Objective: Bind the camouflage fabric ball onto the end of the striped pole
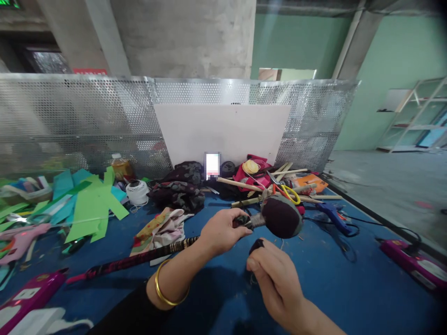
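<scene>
My left hand (223, 230) is closed around a cloth-wrapped stick (139, 258) just below its round, dark padded head (281, 216). Grey string binds the neck between head and fingers. The stick's patterned shaft passes my wrist and ends in a pink tip at the lower left. Below the padded head, my right hand (275, 274) is closed in a pinch on a small dark piece of cloth (257, 245). A thin pale thread shows near its fingers. Whether that cloth joins the stick cannot be made out.
Scissors with yellow handles (289, 194), wooden sticks (240, 184) and a blue glue gun (335, 217) lie beyond the padded head. Left are a string spool (137, 192), green strips (89, 204), patterned scraps (162, 230) and a pink glue gun (26, 239). A white board (223, 130) stands behind.
</scene>
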Tool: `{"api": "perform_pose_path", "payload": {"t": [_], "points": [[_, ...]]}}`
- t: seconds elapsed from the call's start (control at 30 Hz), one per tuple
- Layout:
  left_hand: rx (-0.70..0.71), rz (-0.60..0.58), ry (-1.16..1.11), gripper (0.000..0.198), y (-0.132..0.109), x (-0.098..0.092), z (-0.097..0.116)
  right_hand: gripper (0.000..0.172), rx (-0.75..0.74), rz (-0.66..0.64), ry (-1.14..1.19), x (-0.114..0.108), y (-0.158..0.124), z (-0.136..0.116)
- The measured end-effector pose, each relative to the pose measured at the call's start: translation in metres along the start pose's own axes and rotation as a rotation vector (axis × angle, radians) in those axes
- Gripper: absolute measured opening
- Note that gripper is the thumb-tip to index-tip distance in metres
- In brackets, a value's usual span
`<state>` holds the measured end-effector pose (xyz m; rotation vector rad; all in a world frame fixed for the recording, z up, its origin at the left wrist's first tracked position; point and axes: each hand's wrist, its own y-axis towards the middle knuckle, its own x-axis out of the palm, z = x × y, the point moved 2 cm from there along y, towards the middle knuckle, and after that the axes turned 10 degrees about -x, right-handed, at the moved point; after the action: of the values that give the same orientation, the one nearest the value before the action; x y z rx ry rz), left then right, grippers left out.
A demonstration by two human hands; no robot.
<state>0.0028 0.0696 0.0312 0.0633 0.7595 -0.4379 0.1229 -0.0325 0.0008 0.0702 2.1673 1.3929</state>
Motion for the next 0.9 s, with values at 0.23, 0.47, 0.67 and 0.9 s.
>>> {"api": "perform_pose_path", "payload": {"t": [0.23,0.47,0.67,0.9], "points": [[0.111,0.02,0.319,0.025,-0.005,0.002,0.005,0.026,0.237,-0.197,-0.085,-0.034,0.029,0.01],[0.232,0.035,0.484,0.023,-0.012,0.007,0.006,0.032,0.328,-0.241,-0.369,-0.049,0.054,0.026],[0.384,0.055,0.693,0.024,-0.017,0.01,0.011,0.028,0.453,-0.311,-0.346,-0.045,0.065,0.051],[0.538,0.086,0.888,0.012,-0.023,0.015,0.019,0.029,0.601,-0.421,-0.359,-0.04,0.068,0.074]]}}
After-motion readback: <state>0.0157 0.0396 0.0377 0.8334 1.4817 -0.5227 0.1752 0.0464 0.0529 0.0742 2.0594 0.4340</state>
